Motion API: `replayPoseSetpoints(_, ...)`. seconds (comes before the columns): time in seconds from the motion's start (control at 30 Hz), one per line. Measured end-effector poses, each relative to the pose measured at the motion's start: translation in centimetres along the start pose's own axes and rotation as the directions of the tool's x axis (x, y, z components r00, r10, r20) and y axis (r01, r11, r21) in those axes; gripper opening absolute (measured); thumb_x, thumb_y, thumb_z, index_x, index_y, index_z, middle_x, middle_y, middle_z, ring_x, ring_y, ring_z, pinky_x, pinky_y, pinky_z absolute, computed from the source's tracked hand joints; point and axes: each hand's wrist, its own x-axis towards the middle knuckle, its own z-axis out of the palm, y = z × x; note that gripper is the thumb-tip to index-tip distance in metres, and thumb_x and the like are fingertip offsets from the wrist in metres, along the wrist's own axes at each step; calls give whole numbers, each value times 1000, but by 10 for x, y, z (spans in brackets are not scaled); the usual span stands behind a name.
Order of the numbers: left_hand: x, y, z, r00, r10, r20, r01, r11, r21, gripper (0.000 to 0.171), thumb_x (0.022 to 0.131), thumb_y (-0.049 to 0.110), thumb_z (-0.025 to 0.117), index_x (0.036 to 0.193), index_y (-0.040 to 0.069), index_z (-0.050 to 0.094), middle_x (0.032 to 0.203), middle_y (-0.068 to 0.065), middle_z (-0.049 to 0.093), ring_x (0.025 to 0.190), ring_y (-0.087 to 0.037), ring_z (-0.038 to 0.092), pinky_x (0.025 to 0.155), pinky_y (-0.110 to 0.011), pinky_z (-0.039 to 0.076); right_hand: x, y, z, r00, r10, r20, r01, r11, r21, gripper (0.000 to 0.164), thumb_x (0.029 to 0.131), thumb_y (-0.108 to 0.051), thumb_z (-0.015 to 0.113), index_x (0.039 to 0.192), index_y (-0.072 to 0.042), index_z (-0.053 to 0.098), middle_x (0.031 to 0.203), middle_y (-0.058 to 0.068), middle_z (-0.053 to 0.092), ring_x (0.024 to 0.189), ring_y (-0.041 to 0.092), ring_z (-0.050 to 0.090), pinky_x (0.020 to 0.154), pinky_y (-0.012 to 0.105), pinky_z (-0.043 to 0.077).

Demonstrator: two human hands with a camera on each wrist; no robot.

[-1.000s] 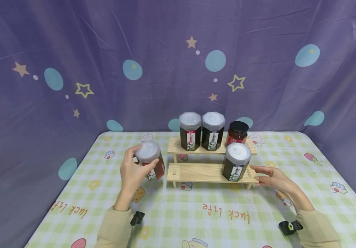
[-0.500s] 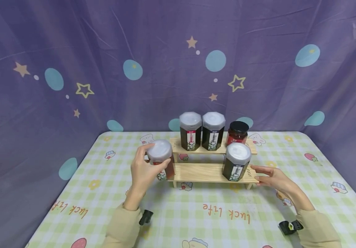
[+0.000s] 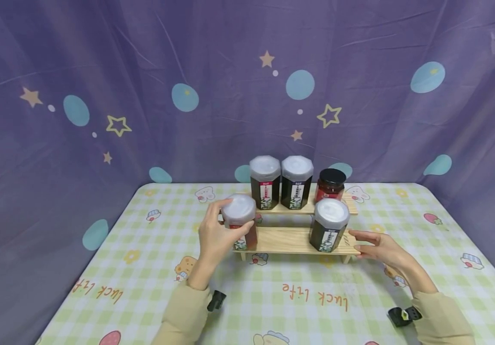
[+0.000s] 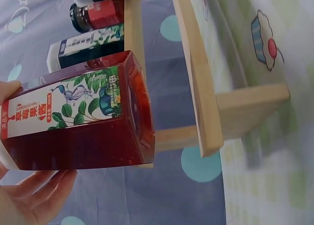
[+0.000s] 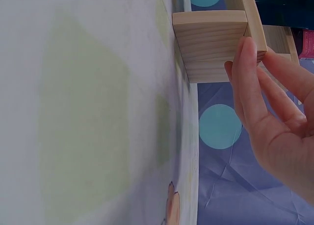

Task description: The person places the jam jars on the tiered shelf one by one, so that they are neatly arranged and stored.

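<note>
My left hand point(image 3: 215, 238) grips a jam jar point(image 3: 240, 208) by its pale lid end. The left wrist view shows dark red jam and a white label with green leaves on the jar point(image 4: 88, 136). Its base hangs over the left end of the two-tier wooden rack's lower shelf point(image 3: 284, 237), with a gap below it. At the other end, my right hand point(image 3: 378, 250) holds the shelf's edge between thumb and fingers. In the right wrist view, fingertips of the hand point(image 5: 274, 126) lie against the plank end point(image 5: 260, 45).
A dark jar point(image 3: 329, 227) stands on the lower shelf's right part. On the upper tier point(image 3: 351, 206) are two dark jars point(image 3: 265, 184) with pale lids and a smaller black-lidded red jar point(image 3: 331, 184). A checked cloth point(image 3: 144, 297) covers the table; a purple curtain point(image 3: 230, 120) hangs behind.
My left hand has carried the jam jar rightward, from beside the rack to over the lower shelf's left end. The right hand and the other jars stay in place.
</note>
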Motion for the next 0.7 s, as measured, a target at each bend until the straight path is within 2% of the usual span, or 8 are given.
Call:
replayPoseSetpoints(0.23,-2,5,12,1000,25,16,-25,1000,1,60,56,27,82,105,5,55,101,-9,57,88,-23,57,69,-37,49,0,-1,1,1000,2,-4,-2,1000,0,57,86,-10,56,132,11,30,136,32,22,92,2,57,77,36,49)
replayPoseSetpoints(0.7,-5,15,29,998,7,59,-6,1000,-3,60,58,30,81,106,8,54,104,-8,56,89,-23,58,67,-35,50,0,0,0,1000,-1,-4,1,1000,-6,57,86,-11,56,131,12,30,137,32,22,91,3,57,77,35,49)
